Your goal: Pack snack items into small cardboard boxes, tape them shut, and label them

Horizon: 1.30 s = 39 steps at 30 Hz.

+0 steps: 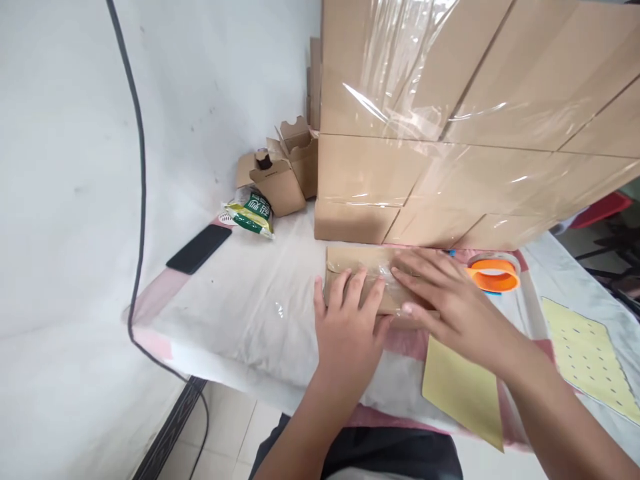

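Observation:
A small brown cardboard box (345,259) lies at the foot of a wall of stacked cartons. My left hand (350,327) rests on its left part, fingers apart and pressed on the top face. Across the right part lies my right hand (450,300), its fingers stretched out flat. Shiny clear tape (383,268) shows on the top between the two hands. Much of the right end is hidden under the right hand. Just beyond that hand sits an orange tape dispenser (500,275) with a clear roll.
Plastic-wrapped cartons (480,173) rise behind the box. To the left are a black phone (199,249), a green and yellow packet (253,213) and opened small boxes (280,187). Yellow paper (465,387) hangs over the front edge; a dotted yellow sheet (590,357) lies at right. A black cable (143,167) hangs at left.

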### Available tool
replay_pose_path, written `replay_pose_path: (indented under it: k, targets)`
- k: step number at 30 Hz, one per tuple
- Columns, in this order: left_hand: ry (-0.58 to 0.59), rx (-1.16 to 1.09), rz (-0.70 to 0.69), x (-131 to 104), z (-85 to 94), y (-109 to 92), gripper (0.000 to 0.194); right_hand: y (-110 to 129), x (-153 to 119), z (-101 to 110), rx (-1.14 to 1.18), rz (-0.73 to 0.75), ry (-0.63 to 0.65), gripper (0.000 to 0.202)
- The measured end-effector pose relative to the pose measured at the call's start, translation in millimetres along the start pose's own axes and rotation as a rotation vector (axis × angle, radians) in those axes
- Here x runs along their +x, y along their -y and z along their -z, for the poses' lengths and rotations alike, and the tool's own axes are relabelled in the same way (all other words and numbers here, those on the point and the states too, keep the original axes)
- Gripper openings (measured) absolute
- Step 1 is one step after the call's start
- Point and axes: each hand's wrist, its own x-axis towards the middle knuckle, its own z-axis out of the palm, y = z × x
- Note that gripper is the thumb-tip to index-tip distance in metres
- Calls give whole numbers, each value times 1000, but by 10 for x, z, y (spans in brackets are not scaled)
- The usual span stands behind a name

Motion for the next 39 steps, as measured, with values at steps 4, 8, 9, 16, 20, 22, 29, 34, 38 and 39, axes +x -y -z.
replay_pose_path:
  k: [4,8,9,16,20,22,29,34,38,39]
  targets:
    - [-1,-17,-8,-15,-9,10,43,173,-336,-123,-49,-41,-87,56]
    - [1,-13,-20,-14,-26,18,44,195,-379,-135,-18,-19,-73,52]
    - [-1,-9,-20,-14,-30,18,44,198,-358,-134,-25,-15,-66,53]
    - [6,-24,-6,-7,-26,8,43,316,-246,-101,-67,-65,-147,42]
    - [-5,-29,-7,-1,-28,3,43,339,-223,-106,-89,-89,-151,46]
    - [-7,-27,-7,-4,-29,1,41,341,-210,-114,-87,-106,-159,45]
    - [-9,-14,-17,-27,-19,-4,45,332,-214,-91,-59,-106,-139,48]
    - [-12,-22,-19,-46,4,-12,41,299,-286,-38,-19,-90,-125,40]
    - [-15,-2,-37,-24,-1,-9,43,229,-287,-94,-19,-106,-100,50]
    - [-17,3,-39,-17,-4,-9,43,205,-290,-116,-26,-121,-109,51]
